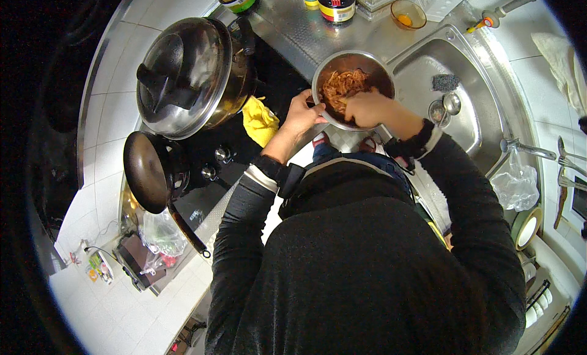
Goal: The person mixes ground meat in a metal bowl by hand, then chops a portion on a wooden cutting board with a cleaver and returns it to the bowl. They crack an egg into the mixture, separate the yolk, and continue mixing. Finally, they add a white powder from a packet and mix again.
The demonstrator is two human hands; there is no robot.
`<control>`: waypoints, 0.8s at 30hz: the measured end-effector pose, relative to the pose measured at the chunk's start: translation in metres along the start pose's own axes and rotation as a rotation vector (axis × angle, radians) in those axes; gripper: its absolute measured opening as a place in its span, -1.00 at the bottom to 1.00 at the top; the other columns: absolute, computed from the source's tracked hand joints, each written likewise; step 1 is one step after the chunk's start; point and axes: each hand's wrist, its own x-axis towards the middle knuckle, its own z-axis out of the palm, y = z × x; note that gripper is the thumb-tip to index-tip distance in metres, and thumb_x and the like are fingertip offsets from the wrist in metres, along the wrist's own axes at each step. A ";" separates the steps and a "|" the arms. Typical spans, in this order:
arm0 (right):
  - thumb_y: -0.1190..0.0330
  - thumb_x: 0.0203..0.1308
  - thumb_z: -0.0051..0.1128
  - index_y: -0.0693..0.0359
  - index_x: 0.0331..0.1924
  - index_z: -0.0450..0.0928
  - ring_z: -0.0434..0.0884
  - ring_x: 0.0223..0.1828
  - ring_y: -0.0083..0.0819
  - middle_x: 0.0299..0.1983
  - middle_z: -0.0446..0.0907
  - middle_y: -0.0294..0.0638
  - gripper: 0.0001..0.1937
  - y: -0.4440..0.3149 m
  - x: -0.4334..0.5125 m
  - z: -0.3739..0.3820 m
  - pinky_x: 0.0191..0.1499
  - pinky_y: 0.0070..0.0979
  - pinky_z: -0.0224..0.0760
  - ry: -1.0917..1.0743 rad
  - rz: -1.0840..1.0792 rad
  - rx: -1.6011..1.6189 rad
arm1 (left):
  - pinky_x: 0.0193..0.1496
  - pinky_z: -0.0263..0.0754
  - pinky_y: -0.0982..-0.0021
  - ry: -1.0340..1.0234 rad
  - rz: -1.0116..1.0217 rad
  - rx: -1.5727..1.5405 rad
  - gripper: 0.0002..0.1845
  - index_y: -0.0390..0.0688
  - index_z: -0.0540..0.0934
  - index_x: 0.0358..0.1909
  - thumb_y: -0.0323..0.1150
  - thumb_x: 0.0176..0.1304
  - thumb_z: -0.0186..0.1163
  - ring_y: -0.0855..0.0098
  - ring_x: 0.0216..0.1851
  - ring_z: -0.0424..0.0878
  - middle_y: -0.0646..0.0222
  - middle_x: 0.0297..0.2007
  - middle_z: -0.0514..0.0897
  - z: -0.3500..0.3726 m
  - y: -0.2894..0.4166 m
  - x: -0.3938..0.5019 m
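Note:
A round metal bowl [387, 70] with shredded, reddish-brown food [344, 85] in it stands in front of me, beside the sink. My left hand [302, 112] grips the bowl's left rim between thumb and fingers. Inside the bowl, my right hand [367, 108] is pressed into the food, its fingers bent and partly hidden; whether they close on any food I cannot tell. Dark sleeves cover both arms.
Left of the bowl are a large lidded pot [183, 80], a yellow cloth [259, 121] and a frying pan [146, 171] on the black hob. The steel sink [463, 121] holds a scouring pad [445, 83] and a ladle [451, 103]. Behind stand a glass bowl [408, 11] and jars.

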 end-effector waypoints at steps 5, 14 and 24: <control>0.44 -0.09 0.13 0.23 -0.33 0.66 0.65 -0.21 -0.04 -0.29 0.63 0.12 -0.81 0.036 0.009 0.020 -0.12 -0.16 0.53 0.663 0.208 -0.030 | -0.30 0.71 0.39 0.031 0.032 -0.006 -0.65 -0.40 0.45 0.05 -0.67 0.20 0.08 0.26 -0.26 0.66 0.18 -0.15 0.51 0.004 0.000 0.000; 0.37 -0.10 0.21 0.30 -0.21 0.61 0.62 -0.12 -0.03 -0.22 0.61 0.13 -0.70 0.031 0.032 0.019 -0.07 -0.18 0.52 0.574 0.239 0.185 | -0.29 0.69 0.42 0.065 0.026 -0.001 -0.62 -0.32 0.44 0.10 -0.60 0.22 0.10 0.34 -0.24 0.66 0.18 -0.16 0.58 0.003 0.000 0.001; 0.34 0.07 0.13 0.14 0.03 0.52 0.60 -0.09 0.07 -0.07 0.59 0.05 -0.62 0.005 0.053 0.026 -0.05 -0.17 0.50 0.560 0.179 0.125 | -0.33 0.71 0.37 0.086 0.051 0.072 -0.66 -0.41 0.46 0.01 -0.66 0.15 0.08 0.28 -0.26 0.66 0.14 -0.19 0.59 0.007 -0.001 0.009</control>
